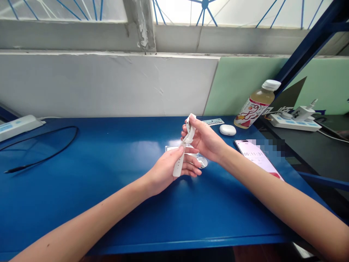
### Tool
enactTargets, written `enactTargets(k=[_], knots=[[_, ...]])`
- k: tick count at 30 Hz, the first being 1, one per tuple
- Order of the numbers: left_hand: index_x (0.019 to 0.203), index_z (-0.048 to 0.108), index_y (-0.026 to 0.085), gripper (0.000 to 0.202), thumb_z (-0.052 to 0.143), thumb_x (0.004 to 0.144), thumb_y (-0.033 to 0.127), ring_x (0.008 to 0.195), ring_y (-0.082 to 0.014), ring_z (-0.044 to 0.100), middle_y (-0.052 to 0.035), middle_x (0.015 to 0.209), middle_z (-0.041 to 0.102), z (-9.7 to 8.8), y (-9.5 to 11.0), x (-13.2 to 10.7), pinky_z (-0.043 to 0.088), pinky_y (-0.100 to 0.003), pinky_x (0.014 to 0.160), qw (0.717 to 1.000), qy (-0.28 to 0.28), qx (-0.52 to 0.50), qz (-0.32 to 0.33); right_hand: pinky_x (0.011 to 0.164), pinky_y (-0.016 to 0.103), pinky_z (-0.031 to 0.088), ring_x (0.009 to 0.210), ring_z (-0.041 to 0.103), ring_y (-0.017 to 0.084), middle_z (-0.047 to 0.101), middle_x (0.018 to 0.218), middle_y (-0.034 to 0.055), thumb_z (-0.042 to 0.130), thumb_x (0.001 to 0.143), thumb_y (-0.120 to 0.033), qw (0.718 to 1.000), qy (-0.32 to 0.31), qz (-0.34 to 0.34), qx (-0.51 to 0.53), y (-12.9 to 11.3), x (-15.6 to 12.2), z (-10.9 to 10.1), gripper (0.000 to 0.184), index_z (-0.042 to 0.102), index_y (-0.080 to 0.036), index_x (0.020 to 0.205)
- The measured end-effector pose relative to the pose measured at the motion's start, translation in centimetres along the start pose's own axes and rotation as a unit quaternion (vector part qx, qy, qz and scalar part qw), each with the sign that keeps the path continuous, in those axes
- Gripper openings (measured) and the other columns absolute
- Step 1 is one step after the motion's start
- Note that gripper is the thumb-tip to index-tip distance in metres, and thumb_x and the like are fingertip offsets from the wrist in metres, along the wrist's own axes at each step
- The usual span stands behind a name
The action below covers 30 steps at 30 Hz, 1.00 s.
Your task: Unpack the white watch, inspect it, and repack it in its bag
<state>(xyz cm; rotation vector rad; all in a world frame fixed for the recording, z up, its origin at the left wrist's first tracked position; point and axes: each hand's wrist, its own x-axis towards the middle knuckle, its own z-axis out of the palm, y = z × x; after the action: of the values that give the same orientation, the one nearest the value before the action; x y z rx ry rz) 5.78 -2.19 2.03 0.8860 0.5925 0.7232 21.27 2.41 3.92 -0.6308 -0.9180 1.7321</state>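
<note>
A white watch strap (179, 166) with small holes is held above the blue table, its holed end hanging down. My left hand (166, 165) pinches this lower part between the thumb and fingers. At the upper, curved end, my right hand (204, 136) grips the strap with thumb and fingertips. Whether a watch body is attached there cannot be made out. Behind my hands lies a pale flat item (170, 148), mostly covered by them. Beside my left fingertips is a small clear, round thing (203, 162), partly hidden.
To the right are a phone (259, 156) showing a timer, a white earbud case (227, 130), a ruler-like strip (214, 122) and a drink bottle (255, 107). Power strips stand at the left (20, 125) and right (294, 122). A black cable (72, 140) curls on the blue table (109, 218).
</note>
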Motion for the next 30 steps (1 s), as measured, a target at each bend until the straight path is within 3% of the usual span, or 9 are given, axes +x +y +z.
enactTargets(k=[5, 8, 12, 17, 21, 24, 30], knots=[[0.113, 0.065, 0.008, 0.037, 0.055, 0.099, 0.041, 0.078, -0.0208, 0.071, -0.0125, 0.090, 0.072, 0.3, 0.2, -0.4, 0.054, -0.032, 0.076, 0.999, -0.040, 0.011, -0.011, 0.092, 0.031, 0.052, 0.101, 0.067, 0.018, 0.074, 0.102, 0.0039, 0.065, 0.089, -0.038, 0.992, -0.113, 0.053, -0.021, -0.6, -0.5, 0.2, 0.025, 0.070, -0.022, 0.107], [0.112, 0.066, 0.007, 0.035, 0.054, 0.100, 0.038, 0.080, -0.0215, 0.071, -0.0133, 0.091, 0.073, 0.3, 0.1, -0.5, 0.054, -0.033, 0.078, 0.998, -0.056, 0.016, -0.017, 0.089, 0.031, 0.053, 0.095, 0.067, 0.018, 0.073, 0.101, 0.0034, 0.062, 0.089, -0.029, 0.987, -0.147, 0.067, -0.010, -1.1, -0.6, 0.2, 0.025, 0.068, -0.022, 0.113], [0.108, 0.067, 0.006, 0.033, 0.054, 0.099, 0.036, 0.079, -0.0210, 0.071, -0.0123, 0.089, 0.072, 0.2, 0.2, -0.4, 0.053, -0.035, 0.081, 0.999, -0.043, 0.017, -0.022, 0.068, 0.025, 0.052, 0.061, 0.055, 0.011, 0.062, 0.078, -0.0012, 0.051, 0.094, -0.031, 0.987, -0.129, 0.077, 0.057, -1.5, -0.4, -0.1, 0.029, 0.067, -0.019, 0.115], [0.120, 0.063, 0.009, 0.045, 0.062, 0.089, 0.042, 0.087, -0.0256, 0.070, -0.0144, 0.099, 0.072, 0.1, 0.4, -0.6, 0.051, -0.038, 0.083, 0.995, -0.097, -0.022, -0.018, 0.066, 0.028, 0.052, 0.062, 0.052, 0.014, 0.057, 0.074, 0.0021, 0.033, 0.095, -0.034, 0.991, -0.044, 0.046, 0.120, -2.2, 0.0, -0.3, 0.042, 0.066, -0.013, 0.111], [0.134, 0.054, 0.013, 0.063, 0.068, 0.084, 0.049, 0.100, -0.0311, 0.068, -0.0184, 0.117, 0.069, 0.1, 0.5, -0.8, 0.049, -0.042, 0.087, 0.995, -0.100, -0.032, 0.001, 0.072, 0.026, 0.052, 0.066, 0.056, 0.012, 0.057, 0.073, 0.0000, 0.047, 0.093, -0.033, 0.992, 0.026, 0.010, 0.124, -2.7, 0.2, -0.2, 0.025, 0.065, -0.018, 0.098], [0.129, 0.059, 0.013, 0.052, 0.071, 0.086, 0.039, 0.106, -0.0334, 0.066, -0.0186, 0.124, 0.065, 0.0, 0.6, -0.6, 0.049, -0.044, 0.090, 0.997, -0.069, -0.025, 0.037, 0.079, 0.026, 0.052, 0.069, 0.059, 0.011, 0.059, 0.074, -0.0023, 0.066, 0.085, -0.032, 0.996, 0.039, -0.018, 0.074, -2.6, 0.1, -0.1, 0.011, 0.063, -0.021, 0.085], [0.107, 0.070, 0.014, 0.023, 0.067, 0.088, 0.028, 0.126, -0.0318, 0.055, -0.0109, 0.120, 0.067, -0.4, 1.5, -0.2, 0.043, -0.041, 0.104, 0.991, 0.009, -0.098, 0.085, 0.082, 0.029, 0.052, 0.085, 0.064, 0.016, 0.061, 0.077, -0.0015, 0.080, 0.075, -0.038, 0.990, 0.013, -0.117, -0.083, -1.3, -0.4, 0.2, 0.024, 0.062, -0.022, 0.078]])
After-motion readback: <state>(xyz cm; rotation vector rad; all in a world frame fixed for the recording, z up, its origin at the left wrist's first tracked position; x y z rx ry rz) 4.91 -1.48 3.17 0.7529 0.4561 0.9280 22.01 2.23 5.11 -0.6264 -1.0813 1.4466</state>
